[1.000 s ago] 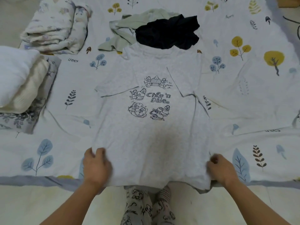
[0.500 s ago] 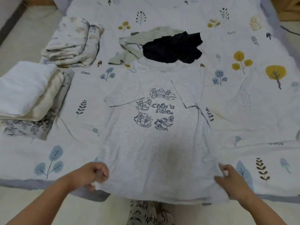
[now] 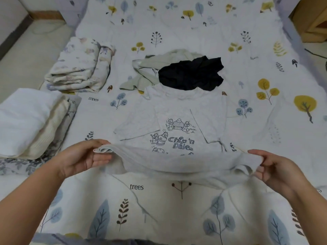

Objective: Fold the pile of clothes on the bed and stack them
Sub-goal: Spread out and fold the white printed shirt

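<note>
A light grey T-shirt [image 3: 178, 110] with a cartoon print lies face up on the bed, sleeves folded in. Its bottom hem is lifted off the bed and carried over the lower part of the shirt. My left hand [image 3: 83, 157] pinches the hem's left corner. My right hand [image 3: 276, 169] pinches the right corner. Beyond the shirt's collar lie a crumpled black garment [image 3: 192, 73] and a pale green garment [image 3: 146, 75], partly under the black one.
The bed [image 3: 159, 209] has a white leaf-print cover. A folded floral blanket [image 3: 79, 66] lies at the left. Nearer, at the far left, sits a stack of folded white and cream cloths [image 3: 24, 121]. Floor shows at the upper left, a wooden piece [image 3: 316, 20] at the upper right.
Both hands gripped the hem's corners at the bed's near edge, then lifted the hem and carried it away from me over the shirt. The camera tilted up the bed.
</note>
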Available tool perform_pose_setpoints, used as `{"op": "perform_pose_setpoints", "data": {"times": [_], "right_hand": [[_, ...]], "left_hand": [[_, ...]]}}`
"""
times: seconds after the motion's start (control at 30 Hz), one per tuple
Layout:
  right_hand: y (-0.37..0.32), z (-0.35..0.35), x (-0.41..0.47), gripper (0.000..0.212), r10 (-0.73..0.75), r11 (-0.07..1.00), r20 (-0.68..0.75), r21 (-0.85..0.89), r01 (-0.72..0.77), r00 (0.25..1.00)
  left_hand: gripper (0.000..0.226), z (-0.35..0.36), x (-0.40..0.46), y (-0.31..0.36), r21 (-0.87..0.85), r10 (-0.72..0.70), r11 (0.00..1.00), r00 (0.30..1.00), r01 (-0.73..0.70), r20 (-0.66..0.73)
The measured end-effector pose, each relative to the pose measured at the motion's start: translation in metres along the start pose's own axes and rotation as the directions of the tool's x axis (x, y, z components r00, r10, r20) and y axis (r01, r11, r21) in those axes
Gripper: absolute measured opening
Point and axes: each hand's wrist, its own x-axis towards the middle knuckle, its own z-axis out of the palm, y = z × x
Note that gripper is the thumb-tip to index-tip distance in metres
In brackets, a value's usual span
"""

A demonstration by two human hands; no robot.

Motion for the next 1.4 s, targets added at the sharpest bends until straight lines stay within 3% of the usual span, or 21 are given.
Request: {"op": "perform_pose_setpoints", "data": {"times": [0.07, 0.1, 0.17, 0.3, 0.47, 0.6, 0.77, 0.8, 0.87, 0.9, 0.97, 1.03, 1.1, 1.17, 1.23, 1.27, 1.33, 1.4], "right_hand": [[-0.014, 0.01, 0.02, 0.049, -0.028, 0.999, -0.005, -0.033, 0.027, 1.0], [-0.019, 0.013, 0.034, 0.055, -0.052, 0.995, -0.027, -0.083, 0.05, 0.998], [-0.028, 0.022, 0.059, 0.048, -0.116, 0.98, -0.089, -0.175, 0.099, 0.989], [-0.045, 0.037, 0.107, 0.015, -0.289, 0.941, -0.221, -0.246, 0.233, 0.932], [-0.069, 0.057, 0.151, 0.023, -0.287, 0.957, -0.337, -0.14, 0.254, 0.897], [-0.087, 0.065, 0.182, 0.025, -0.286, 0.956, -0.405, -0.058, 0.288, 0.868], [-0.097, 0.07, 0.22, 0.012, -0.307, 0.946, -0.405, -0.034, 0.321, 0.861], [-0.097, 0.069, 0.229, 0.028, -0.3, 0.95, -0.408, -0.05, 0.308, 0.862], [-0.092, 0.071, 0.241, 0.063, -0.305, 0.95, -0.439, -0.2, 0.239, 0.845], [-0.089, 0.076, 0.242, 0.068, -0.346, 0.921, -0.458, -0.33, 0.205, 0.819], [-0.078, 0.088, 0.241, 0.064, -0.495, 0.783, -0.406, -0.592, 0.192, 0.768], [-0.064, 0.104, 0.237, 0.063, -0.645, 0.582, -0.264, -0.778, 0.236, 0.718], [-0.046, 0.12, 0.236, 0.063, -0.73, 0.331, -0.063, -0.904, 0.272, 0.68], [-0.027, 0.132, 0.242, 0.063, -0.687, 0.062, 0.166, -0.956, 0.285, 0.708], [-0.018, 0.132, 0.254, 0.069, -0.535, -0.182, 0.337, -0.941, 0.284, 0.775], [-0.019, 0.126, 0.262, 0.077, -0.459, -0.264, 0.353, -0.93, 0.254, 0.815], [-0.027, 0.108, 0.276, 0.078, -0.345, -0.3, 0.22, -0.947, 0.114, 0.913], [-0.04, 0.098, 0.284, 0.072, -0.284, -0.251, 0.092, -0.968, 0.019, 0.954]], "left_hand": [[0.051, -0.002, 0.02, 0.014, -0.026, 0.063, 0.998, 0.994, -0.061, 0.087], [0.058, -0.001, 0.031, 0.02, 0.018, 0.109, 0.994, 0.991, -0.111, 0.08], [0.04, 0.005, 0.056, 0.032, 0.184, 0.256, 0.95, 0.967, -0.251, -0.003], [0.015, 0.018, 0.109, 0.054, 0.553, 0.555, 0.75, 0.801, -0.363, -0.227], [0.041, 0.032, 0.164, 0.09, 0.712, 0.691, 0.604, 0.68, -0.358, -0.244], [0.045, 0.041, 0.202, 0.119, 0.741, 0.736, 0.559, 0.635, -0.372, -0.237], [0.029, 0.043, 0.246, 0.14, 0.607, 0.658, 0.709, 0.646, -0.359, -0.386], [0.021, 0.043, 0.252, 0.14, 0.635, 0.654, 0.705, 0.635, -0.315, -0.411], [0.044, 0.044, 0.264, 0.14, 0.758, 0.649, 0.637, 0.627, -0.14, -0.43], [0.055, 0.045, 0.266, 0.137, 0.811, 0.653, 0.58, 0.638, -0.074, -0.409], [0.059, 0.052, 0.269, 0.128, 0.91, 0.729, 0.408, 0.629, -0.08, -0.271], [0.057, 0.062, 0.27, 0.112, 0.975, 0.794, 0.106, 0.607, -0.197, 0.036], [0.059, 0.071, 0.277, 0.093, 0.941, 0.701, -0.212, 0.629, -0.264, 0.335], [0.059, 0.08, 0.286, 0.079, 0.862, 0.548, -0.42, 0.679, -0.283, 0.489], [0.068, 0.086, 0.296, 0.073, 0.834, 0.436, -0.487, 0.755, -0.259, 0.489], [0.07, 0.083, 0.303, 0.073, 0.843, 0.429, -0.488, 0.779, -0.226, 0.458], [0.063, 0.07, 0.317, 0.081, 0.882, 0.43, -0.462, 0.846, -0.093, 0.315], [0.059, 0.061, 0.325, 0.096, 0.899, 0.424, -0.438, 0.883, 0.003, 0.203]]}}
